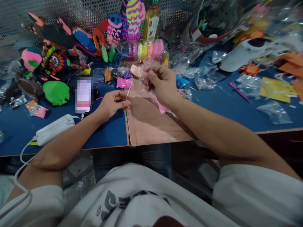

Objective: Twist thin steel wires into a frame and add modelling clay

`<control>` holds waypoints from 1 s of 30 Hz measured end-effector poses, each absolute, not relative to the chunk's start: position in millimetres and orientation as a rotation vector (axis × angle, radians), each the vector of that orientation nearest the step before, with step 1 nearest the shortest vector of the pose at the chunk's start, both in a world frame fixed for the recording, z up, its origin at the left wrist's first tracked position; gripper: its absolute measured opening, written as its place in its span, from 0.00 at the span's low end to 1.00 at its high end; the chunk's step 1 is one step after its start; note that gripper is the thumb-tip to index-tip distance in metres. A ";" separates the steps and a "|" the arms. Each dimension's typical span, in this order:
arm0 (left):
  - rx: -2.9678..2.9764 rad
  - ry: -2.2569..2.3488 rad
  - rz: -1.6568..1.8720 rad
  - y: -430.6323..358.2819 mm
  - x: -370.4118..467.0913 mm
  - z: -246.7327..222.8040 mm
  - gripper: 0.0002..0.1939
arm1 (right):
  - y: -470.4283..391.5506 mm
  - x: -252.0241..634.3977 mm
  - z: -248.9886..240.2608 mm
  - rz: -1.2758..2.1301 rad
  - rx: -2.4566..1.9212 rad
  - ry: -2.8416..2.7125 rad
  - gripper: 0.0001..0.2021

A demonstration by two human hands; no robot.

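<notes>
Between my two hands a thin, see-through plastic bag is stretched above the table. My left hand pinches its left edge between thumb and fingers. Higher up and to the right, my right hand has its thumb and fingertips closed on the upper part of the bag. A small red spot shows at the right fingertips, too small to name. Just below the right hand lies a pink packet, partly hidden. A bright pink packet rests behind the bag.
A phone and a white power bank with a cable lie at left. Clay figures, a green clay piece and a bottle line the back. Right are plastic wrappers, a white mask-like shape and yellow sheets.
</notes>
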State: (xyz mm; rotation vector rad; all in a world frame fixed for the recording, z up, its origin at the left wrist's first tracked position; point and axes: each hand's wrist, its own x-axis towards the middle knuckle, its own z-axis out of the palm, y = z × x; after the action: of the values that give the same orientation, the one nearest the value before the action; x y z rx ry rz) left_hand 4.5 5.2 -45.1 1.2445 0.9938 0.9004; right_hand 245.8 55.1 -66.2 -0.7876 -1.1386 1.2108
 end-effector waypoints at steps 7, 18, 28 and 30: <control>1.281 0.920 0.870 4.7 2.7 -44.9 0.16 | 54.6 245.7 -62.8 1.159 -0.831 -1.160 0.21; 2.106 1.219 1.089 8.9 -10.3 -55.3 0.11 | 56.5 255.6 -54.5 1.406 -1.108 -1.437 0.21; 2.143 1.499 1.280 32.6 -7.1 -71.3 0.08 | 48.4 246.7 -57.0 0.442 -1.293 -2.360 0.11; 2.213 1.558 1.271 38.1 -3.8 -72.0 0.10 | 51.6 246.9 -57.0 0.385 -1.315 -2.329 0.11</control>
State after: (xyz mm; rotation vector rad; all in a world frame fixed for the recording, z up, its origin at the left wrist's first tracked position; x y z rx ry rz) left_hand -3.8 38.1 -72.0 2.2130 1.5580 1.2712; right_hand 246.9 51.6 -57.0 -1.3155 -2.3286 0.3850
